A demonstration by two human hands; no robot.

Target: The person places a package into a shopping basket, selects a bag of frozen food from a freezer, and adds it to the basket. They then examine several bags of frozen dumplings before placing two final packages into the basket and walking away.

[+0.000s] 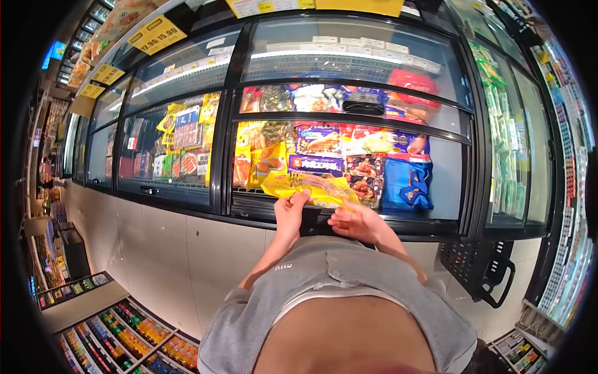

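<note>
Head view: glossy yellow packet (311,188), crumpled, between left hand (290,216), right hand (356,223).

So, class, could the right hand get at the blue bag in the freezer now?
Probably not at once. The right hand shares a grip on the yellow packet with the left hand, so it is not free. The blue bag lies close beyond it, but whether it is covered is unclear.

Bright store lighting, glare on freezer glass (349,56), fisheye-warped dark edges
</note>
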